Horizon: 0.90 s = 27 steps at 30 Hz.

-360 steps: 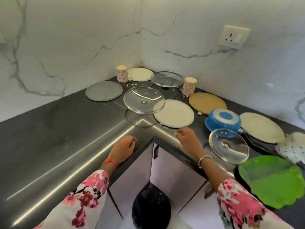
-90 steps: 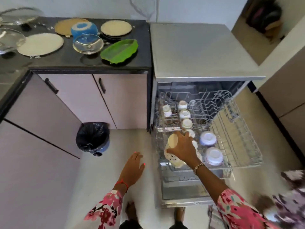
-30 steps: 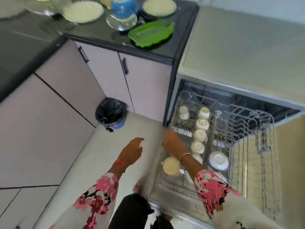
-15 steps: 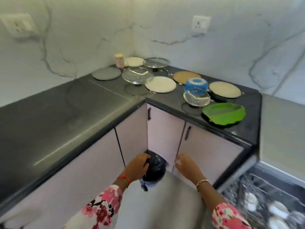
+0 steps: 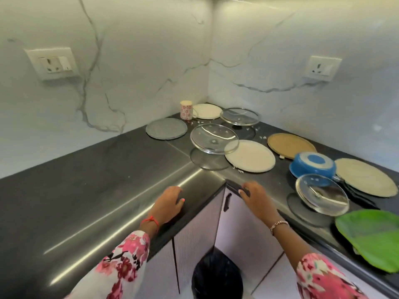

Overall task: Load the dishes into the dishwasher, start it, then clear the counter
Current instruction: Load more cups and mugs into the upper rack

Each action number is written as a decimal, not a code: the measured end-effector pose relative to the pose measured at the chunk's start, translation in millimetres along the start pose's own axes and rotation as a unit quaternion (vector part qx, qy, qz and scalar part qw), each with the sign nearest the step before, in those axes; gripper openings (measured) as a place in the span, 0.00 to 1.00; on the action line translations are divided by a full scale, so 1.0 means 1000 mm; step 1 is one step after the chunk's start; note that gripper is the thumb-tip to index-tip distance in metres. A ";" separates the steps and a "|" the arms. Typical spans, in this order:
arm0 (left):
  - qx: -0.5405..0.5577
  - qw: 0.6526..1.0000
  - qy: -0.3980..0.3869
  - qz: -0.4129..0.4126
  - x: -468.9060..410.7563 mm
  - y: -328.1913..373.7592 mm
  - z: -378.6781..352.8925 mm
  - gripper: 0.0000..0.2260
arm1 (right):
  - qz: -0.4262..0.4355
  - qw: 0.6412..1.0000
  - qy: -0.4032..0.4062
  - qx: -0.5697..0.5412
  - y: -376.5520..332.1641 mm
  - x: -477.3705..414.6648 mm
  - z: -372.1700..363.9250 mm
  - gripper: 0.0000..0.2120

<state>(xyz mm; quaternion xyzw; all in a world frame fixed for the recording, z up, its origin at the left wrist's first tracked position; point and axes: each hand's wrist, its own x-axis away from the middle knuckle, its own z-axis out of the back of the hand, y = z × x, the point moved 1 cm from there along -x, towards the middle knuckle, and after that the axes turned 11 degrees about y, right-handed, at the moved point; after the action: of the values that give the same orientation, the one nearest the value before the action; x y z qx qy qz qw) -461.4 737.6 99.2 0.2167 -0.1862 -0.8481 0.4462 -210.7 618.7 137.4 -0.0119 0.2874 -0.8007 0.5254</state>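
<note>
Black desk (image 5: 86, 190) edge: left hand (image 5: 170, 201) and right hand (image 5: 257, 199) rest there, apart, empty, fingers loose, probably steadying before a reach. Dishes (image 5: 290, 145) lie spread beyond them; white plate (image 5: 250, 157) nearest.

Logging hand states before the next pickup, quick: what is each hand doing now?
Left hand: open, resting on the counter edge, holding nothing.
Right hand: open, touching the counter edge, holding nothing.
</note>
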 end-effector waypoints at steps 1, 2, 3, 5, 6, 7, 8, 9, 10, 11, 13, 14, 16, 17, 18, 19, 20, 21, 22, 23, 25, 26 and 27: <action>-0.001 1.000 0.008 0.015 -0.021 -0.005 0.000 0.27 | 0.009 1.000 -0.002 -0.004 0.000 -0.029 -0.005 0.12; 0.004 0.999 0.020 0.030 -0.042 -0.009 0.001 0.26 | 0.019 1.000 -0.002 -0.007 0.000 -0.057 -0.008 0.12; 0.006 0.999 0.031 0.042 -0.062 -0.013 0.003 0.25 | 0.026 1.000 -0.004 -0.009 -0.001 -0.085 -0.011 0.12; -0.001 0.998 0.044 0.052 -0.092 -0.022 0.005 0.27 | 0.048 0.999 0.004 -0.006 -0.006 -0.128 -0.014 0.12; -0.003 0.997 0.053 0.055 -0.109 -0.028 0.003 0.29 | 0.061 0.998 0.008 -0.001 -0.006 -0.150 -0.018 0.12; -0.002 0.996 0.060 0.064 -0.124 -0.034 0.000 0.28 | 0.069 0.998 0.009 -0.001 -0.007 -0.171 -0.021 0.12; -0.003 0.995 0.064 0.075 -0.139 -0.040 -0.001 0.25 | 0.072 0.997 0.010 -0.006 -0.008 -0.192 -0.025 0.11; -0.003 0.994 0.070 0.087 -0.153 -0.047 -0.001 0.21 | 0.076 0.997 0.008 -0.011 -0.009 -0.212 -0.029 0.11; -0.006 0.992 0.081 0.093 -0.165 -0.053 0.000 0.18 | 0.085 0.996 0.005 -0.017 -0.011 -0.228 -0.033 0.10; -0.008 0.991 0.090 0.101 -0.179 -0.059 0.001 0.17 | 0.094 0.995 -0.002 -0.023 -0.014 -0.248 -0.039 0.09; -0.014 0.989 0.094 0.117 -0.204 -0.075 0.003 0.17 | 0.109 0.993 -0.015 -0.030 -0.019 -0.285 -0.052 0.10; -0.016 0.987 0.096 0.126 -0.216 -0.084 0.005 0.17 | 0.112 0.993 -0.016 -0.032 -0.023 -0.301 -0.058 0.10; -0.016 0.984 0.101 0.146 -0.237 -0.103 0.012 0.18 | 0.110 0.993 -0.010 -0.041 -0.030 -0.328 -0.068 0.11; -0.017 0.982 0.103 0.156 -0.249 -0.113 0.015 0.18 | 0.111 0.993 -0.013 -0.044 -0.034 -0.341 -0.075 0.11; -0.020 0.980 0.109 0.162 -0.260 -0.123 0.019 0.18 | 0.117 0.992 -0.020 -0.043 -0.039 -0.354 -0.083 0.11; -0.023 0.979 0.116 0.167 -0.271 -0.133 0.023 0.19 | 0.125 0.991 -0.028 -0.043 -0.043 -0.368 -0.092 0.11; -0.025 0.978 0.122 0.167 -0.280 -0.142 0.026 0.19 | 0.132 0.990 -0.032 -0.043 -0.047 -0.380 -0.099 0.11; -0.027 0.977 0.126 0.168 -0.292 -0.153 0.030 0.20 | 0.135 0.989 -0.037 -0.044 -0.054 -0.395 -0.109 0.12; -0.031 0.977 0.132 0.167 -0.303 -0.164 0.033 0.20 | 0.135 0.989 -0.039 -0.045 -0.060 -0.410 -0.118 0.12; -0.035 0.976 0.136 0.169 -0.314 -0.176 0.036 0.20 | 0.135 0.989 -0.043 -0.046 -0.066 -0.423 -0.128 0.13; -0.040 0.972 0.143 0.179 -0.332 -0.196 0.042 0.19 | 0.134 0.988 -0.054 -0.048 -0.079 -0.448 -0.145 0.15; -0.043 0.971 0.145 0.185 -0.342 -0.207 0.044 0.19 | 0.135 0.988 -0.058 -0.048 -0.085 -0.462 -0.155 0.16; -0.046 0.970 0.144 0.191 -0.351 -0.219 0.046 0.19 | 0.136 0.988 -0.060 -0.046 -0.092 -0.475 -0.164 0.17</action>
<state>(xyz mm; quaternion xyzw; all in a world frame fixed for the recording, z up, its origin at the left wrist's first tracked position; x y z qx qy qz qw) -455.3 1154.1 97.0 0.2763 -0.1182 -0.7149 0.6313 -127.4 1121.1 178.5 -0.0449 0.2910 -0.7058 0.6443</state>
